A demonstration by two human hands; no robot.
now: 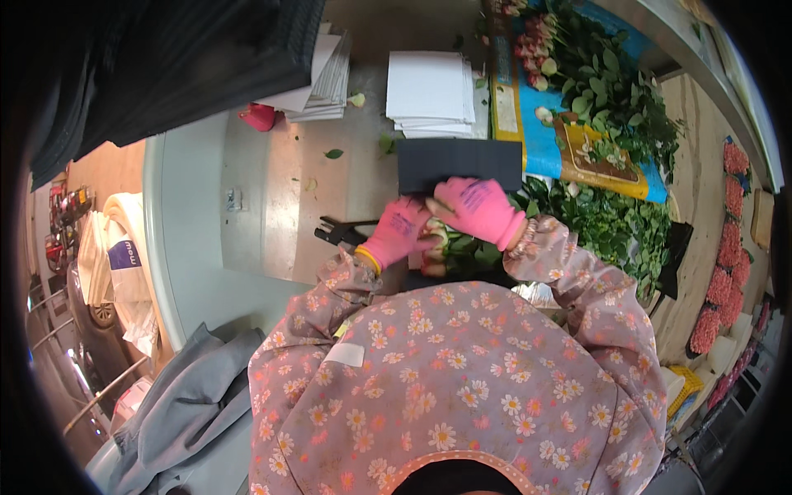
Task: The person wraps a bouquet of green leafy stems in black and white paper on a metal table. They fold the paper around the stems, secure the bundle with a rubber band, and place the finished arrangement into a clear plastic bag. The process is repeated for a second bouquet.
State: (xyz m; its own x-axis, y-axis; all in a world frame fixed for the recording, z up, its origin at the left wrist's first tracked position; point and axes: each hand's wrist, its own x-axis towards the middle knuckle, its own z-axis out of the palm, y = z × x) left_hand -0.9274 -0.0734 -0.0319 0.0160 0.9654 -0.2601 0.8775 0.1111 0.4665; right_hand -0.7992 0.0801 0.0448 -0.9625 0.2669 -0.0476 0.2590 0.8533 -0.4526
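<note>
Both hands wear pink gloves and meet over the near side of the work table. My left hand (398, 231) is closed beside a few pink-and-white roses (435, 241); what its fingers hold is hidden. Just right of it, my right hand (478, 211) has its fingers bent together at the near edge of a dark flat panel (462, 157). I cannot make out what is between those fingers. Green leaves and stems of the roses show below the right hand. A black tool with jaw-like ends (338, 232) lies left of my left hand.
Stacked white sheets (427, 87) and another paper pile (324, 87) lie beyond the panel, near a red object (257, 116). More roses (536, 45) rest on blue-and-yellow wrapping (511, 107) at the right, with leafy stems (615, 219) closer in. Grey cloth (186, 404) lies at lower left.
</note>
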